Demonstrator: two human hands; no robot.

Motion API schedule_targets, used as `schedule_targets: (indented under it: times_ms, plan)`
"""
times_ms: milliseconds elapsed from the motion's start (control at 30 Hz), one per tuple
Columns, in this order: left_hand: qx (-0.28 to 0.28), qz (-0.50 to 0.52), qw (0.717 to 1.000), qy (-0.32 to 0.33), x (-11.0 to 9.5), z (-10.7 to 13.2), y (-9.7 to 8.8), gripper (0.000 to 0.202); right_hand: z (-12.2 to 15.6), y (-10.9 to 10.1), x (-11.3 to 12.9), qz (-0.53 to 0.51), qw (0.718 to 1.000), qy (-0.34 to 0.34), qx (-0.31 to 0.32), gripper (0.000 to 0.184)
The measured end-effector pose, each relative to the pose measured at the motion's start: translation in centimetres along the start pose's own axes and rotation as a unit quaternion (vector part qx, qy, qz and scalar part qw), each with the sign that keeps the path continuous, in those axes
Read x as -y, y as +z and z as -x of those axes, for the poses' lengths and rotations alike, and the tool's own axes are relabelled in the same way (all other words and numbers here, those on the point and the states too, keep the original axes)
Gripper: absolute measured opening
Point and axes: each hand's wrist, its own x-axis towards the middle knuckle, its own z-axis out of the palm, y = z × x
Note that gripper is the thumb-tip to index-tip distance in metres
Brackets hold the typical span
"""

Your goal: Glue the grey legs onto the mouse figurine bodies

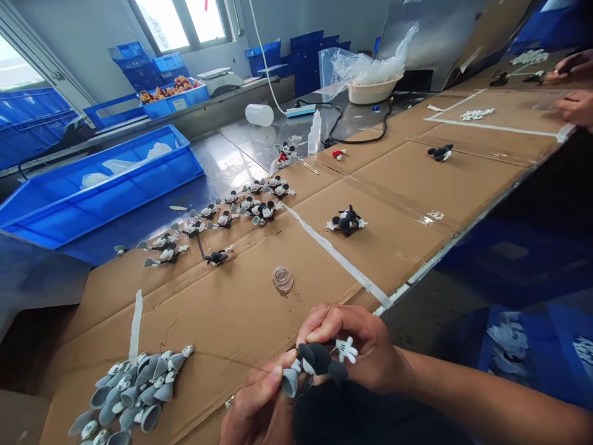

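Note:
At the near edge of the table both hands work close together. My right hand grips a black mouse figurine, its round dark ears toward me and a white-gloved arm sticking out to the right. Between the thumb and fingers of my left hand is a grey cone-shaped part with a small white glove on it. The cone part is right against the figurine's left side; whether they are joined I cannot tell. A heap of similar grey cone parts lies at the lower left.
Several mouse figurines with grey cones lie on the cardboard. A small clear dish stands in front of my hands. Another figurine lies past the white tape. A blue crate is at left; another person's hands work far right.

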Motion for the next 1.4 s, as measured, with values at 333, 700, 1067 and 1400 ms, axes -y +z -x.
schedule_targets:
  times_ms: [333,700,1067,1400]
  plan:
    - [-0.006,0.035,0.999,0.032,0.6,-0.7,0.3,0.027,-0.1,0.3,0.1,0.014,1.0,0.01,-0.012,0.03]
    - [-0.142,0.062,0.988,-0.021,-2.4,-0.3,3.1,0.018,-0.2,1.2,1.5,0.072,0.997,-0.034,-0.019,0.024]
    - [-0.178,0.185,0.921,-0.292,-7.4,3.2,-0.3,0.062,3.7,5.8,3.3,0.148,0.98,-0.123,-0.042,0.018]
    - [-0.16,0.301,0.843,-0.417,-11.5,6.8,-1.2,0.05,6.4,9.0,5.1,0.143,0.971,-0.189,-0.004,0.031]
